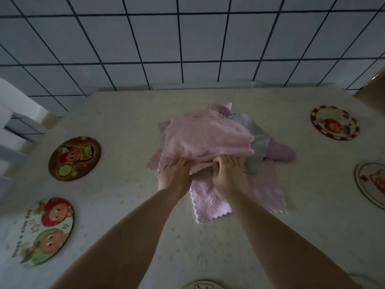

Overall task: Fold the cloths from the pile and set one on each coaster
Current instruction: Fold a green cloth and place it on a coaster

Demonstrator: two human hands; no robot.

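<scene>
A pile of cloths lies mid-table, and its top pink cloth (pixel 205 136) is bunched and partly lifted. My left hand (pixel 176 175) and my right hand (pixel 228 174) both grip that cloth's near edge, side by side. Under it lie another pink cloth (pixel 214 200), a grey cloth (pixel 257 147) and a purple cloth (pixel 281 153). Round picture coasters ring the pile: a brown coaster (pixel 75 158) and a pale coaster (pixel 44 231) on the left, a red-rimmed coaster (pixel 334 123) and a cut-off coaster (pixel 373 183) on the right, and one coaster (pixel 203 285) at the bottom edge.
The table (pixel 116 201) wears a pale patterned cover and ends at a white tiled wall (pixel 187 38) behind the pile. A white object (pixel 14 113) stands at the far left edge. A brown surface (pixel 373 88) shows at the far right.
</scene>
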